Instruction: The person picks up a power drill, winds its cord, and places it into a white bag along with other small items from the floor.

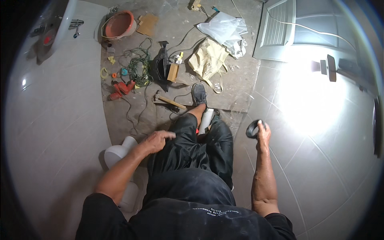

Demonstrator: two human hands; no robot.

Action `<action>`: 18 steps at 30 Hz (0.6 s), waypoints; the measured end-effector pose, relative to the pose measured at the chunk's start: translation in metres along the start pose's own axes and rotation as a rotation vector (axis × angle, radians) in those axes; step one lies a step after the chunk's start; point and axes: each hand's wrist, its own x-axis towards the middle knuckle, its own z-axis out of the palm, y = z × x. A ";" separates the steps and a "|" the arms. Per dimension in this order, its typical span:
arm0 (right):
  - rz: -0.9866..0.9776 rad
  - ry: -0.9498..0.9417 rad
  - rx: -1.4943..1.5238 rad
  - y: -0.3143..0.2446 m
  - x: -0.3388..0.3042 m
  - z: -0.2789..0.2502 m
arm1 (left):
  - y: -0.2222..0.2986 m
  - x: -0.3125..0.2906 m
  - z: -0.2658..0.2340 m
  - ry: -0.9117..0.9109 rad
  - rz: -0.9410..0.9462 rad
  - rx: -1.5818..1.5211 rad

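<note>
My right hand [264, 135], out past my right knee, is closed on a roll of black tape [251, 130], held on edge with the thumb up along it. Over my left thigh hovers my left hand [159, 140], with nothing seen in it. Its index finger points right; the other fingers are partly hidden under it. A white tube [206, 121] stands between my legs. Something small and red [197, 131] shows beside it. Past my left knee a hammer [170, 100] with a wooden handle lies on the floor.
Ahead lie a red power drill [121, 89], a coiled green cable [139, 69], an open black bag [161, 68], a cardboard box [173, 73], a cream tote bag [207, 58] and a white plastic bag [224, 29]. An orange bucket [131, 25] stands far left. White toilet-like fixtures [115, 154] flank my left arm.
</note>
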 end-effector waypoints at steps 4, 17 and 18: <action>-0.138 0.041 0.054 -0.104 0.043 0.033 | 0.013 0.066 0.017 0.444 -0.042 0.255; 0.056 -0.708 0.611 -0.193 0.373 0.270 | 0.051 0.209 0.096 0.616 -0.303 0.014; 0.085 -0.740 0.569 -0.199 0.406 0.290 | 0.063 0.213 0.099 0.619 -0.321 -0.003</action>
